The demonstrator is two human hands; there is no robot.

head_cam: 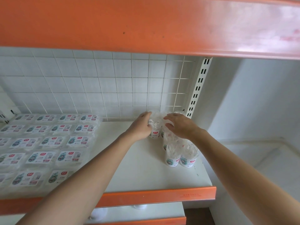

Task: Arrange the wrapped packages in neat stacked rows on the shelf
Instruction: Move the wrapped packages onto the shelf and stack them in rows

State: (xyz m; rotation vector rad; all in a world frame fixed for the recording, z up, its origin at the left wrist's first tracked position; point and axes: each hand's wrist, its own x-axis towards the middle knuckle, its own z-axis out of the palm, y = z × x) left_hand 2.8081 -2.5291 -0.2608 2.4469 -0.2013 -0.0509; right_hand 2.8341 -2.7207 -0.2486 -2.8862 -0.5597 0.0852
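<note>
A white shelf board (142, 168) with an orange front edge (162, 196) sits beneath a higher board (129, 25), orange-faced too. Behind stands a white wire grid (103, 88), and at its right a slotted white upright (199, 88). A plain pale wall (263, 98) fills the right side, in soft, even light

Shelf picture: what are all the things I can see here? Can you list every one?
Flat packs: about twenty showing, clear with white labels, in rows on the shelf's left.
Round tubs: at least five, clear with white labels, grouped on the shelf's right.
Shelf: one, white with an orange front edge, middle.
Upper shelf: one, orange, overhead.
Wire grid: one, white, behind the shelf.
Slotted post: one, white, right of the grid.
Left hand: one, grips a back tub.
Right hand: one, rests over the tubs beside it.
</note>
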